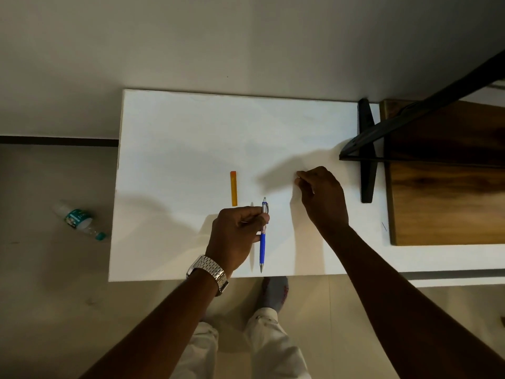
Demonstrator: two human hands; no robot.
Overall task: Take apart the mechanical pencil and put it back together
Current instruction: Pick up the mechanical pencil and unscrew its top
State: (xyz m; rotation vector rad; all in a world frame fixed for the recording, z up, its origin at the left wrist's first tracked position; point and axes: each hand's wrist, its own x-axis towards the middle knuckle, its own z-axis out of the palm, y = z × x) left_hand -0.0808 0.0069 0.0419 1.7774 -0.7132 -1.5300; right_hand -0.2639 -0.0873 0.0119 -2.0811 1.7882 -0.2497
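Two hands: both work above a white desk (175, 149), seen from a head camera looking straight down.
Left hand (235, 236): its grip is pressed together on the upper half of the mechanical pencil (263, 236), thumb and fingers closing near the silver clip end; a metal wristwatch (209, 272) sits on that wrist.
Pencil position: it stands roughly along the person's line of sight, tip toward the near desk edge, cap end pointing away, just above or touching the desk; which of the two cannot be told.
Why held so: likely the left hand steadies the blue barrel so the far end stays free for the other hand to pull or fit a small part.
Right hand (322, 195): it is well apart from the pencil, farther out on the desk, fingertips (299, 176) pinched together as if on something tiny; the thing itself is too small to make out.
Judgement: the pinch suggests a cap or eraser being set down or picked up, clear of the working area so it will not roll off.
Orange case (234, 188): a slim lead box lies flat beside the pencil's far end, untouched and within easy reach.
Off the desk: a plastic bottle (78, 218) lies on the floor to the left; a wooden board (448, 187) and a black stand (366, 151) sit to the right.
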